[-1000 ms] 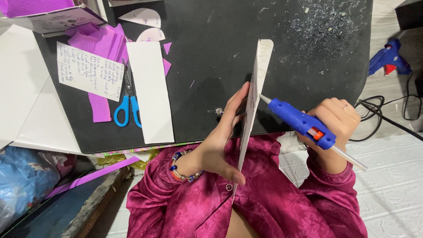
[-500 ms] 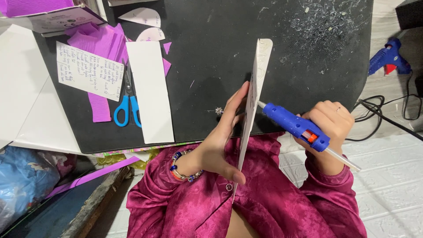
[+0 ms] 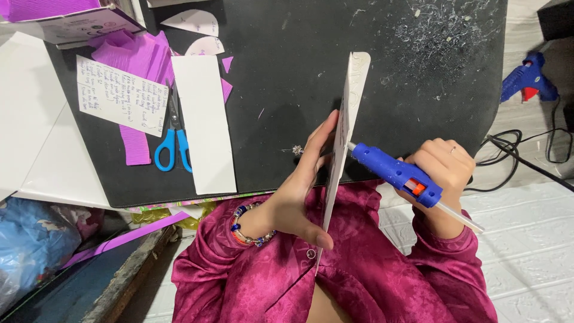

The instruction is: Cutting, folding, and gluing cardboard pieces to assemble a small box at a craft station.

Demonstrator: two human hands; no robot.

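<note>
A white card [image 3: 345,137] (held on edge) is gripped by the left hand [image 3: 293,197]; a blue glue gun [image 3: 396,173] is clasped by the right hand [image 3: 442,170], nozzle touching the card.

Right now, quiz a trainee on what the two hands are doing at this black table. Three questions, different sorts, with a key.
1. True or false: the left hand holds a white card on edge.
2. Which tool is in the right hand? A) scissors B) blue glue gun C) pen
3. Fill in: the scissors with blue handles lie between the handwritten note and the white ____ strip.

Key:
1. True.
2. B: the blue glue gun, nozzle at the card.
3. Paper: the white paper strip.
</note>
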